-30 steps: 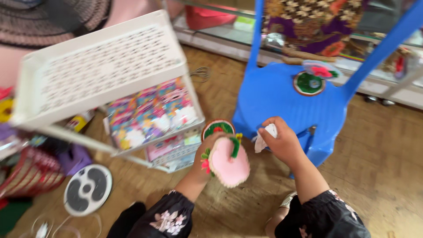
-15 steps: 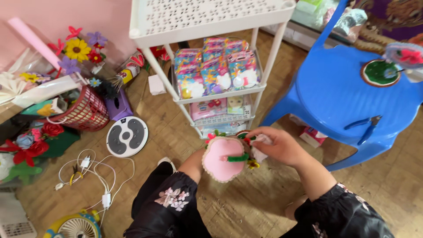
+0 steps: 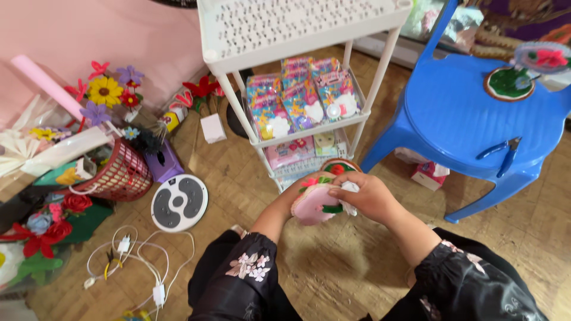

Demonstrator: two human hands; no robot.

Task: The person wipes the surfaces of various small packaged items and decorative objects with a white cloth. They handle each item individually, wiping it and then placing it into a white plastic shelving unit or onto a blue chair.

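- Here we see the fingers of our right hand curled over the top edge of a pink felt piece, pinching it together with a small white scrap.
- Our left hand grasps the same pink felt piece from behind and below; its fingers are mostly hidden by the felt, so we cannot tell exactly how they lie.
- The pink felt piece sits between our two hands, held in the air above the wooden floor, with a green strip and small red and green trims on it.
- Just behind our hands a round green-and-red disc shows, close to the foot of the white shelf rack, whose middle tier holds colourful toy packets.
- To the right stands a blue plastic chair; blue-handled pliers lie near its front edge, and a round green disc lies near its back.
- To the left, on the floor, we see a round grey-and-white disc board, a red basket, felt flowers and white cables.
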